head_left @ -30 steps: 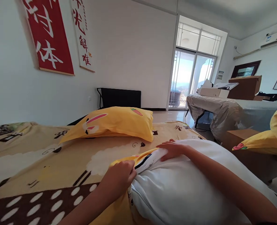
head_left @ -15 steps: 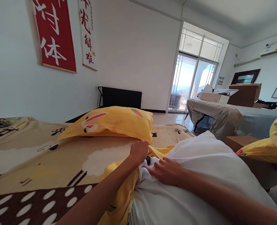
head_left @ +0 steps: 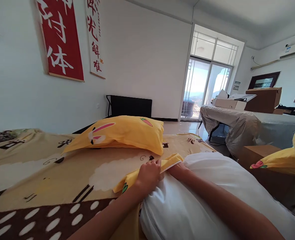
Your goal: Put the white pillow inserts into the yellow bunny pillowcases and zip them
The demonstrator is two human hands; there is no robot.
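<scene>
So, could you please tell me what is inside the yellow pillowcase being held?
The right hand reaches into the yellow pillowcase, partly covered by it. Whether the white pillow extends inside is covered and cannot be seen.

A left hand (head_left: pixel 149 175) and a right hand (head_left: pixel 178 170) make two. There is one white pillow (head_left: pixel 177 210) and one yellow pillowcase (head_left: pixel 171 161). A whole yellow pillow (head_left: pixel 127 134) and a cut-off yellow pillow (head_left: pixel 282 160) make two. A red scroll (head_left: pixel 64 43) and a white scroll (head_left: pixel 96 43) make two. A white box (head_left: pixel 228 104) and two brown boxes (head_left: pixel 262 100) make three.
</scene>
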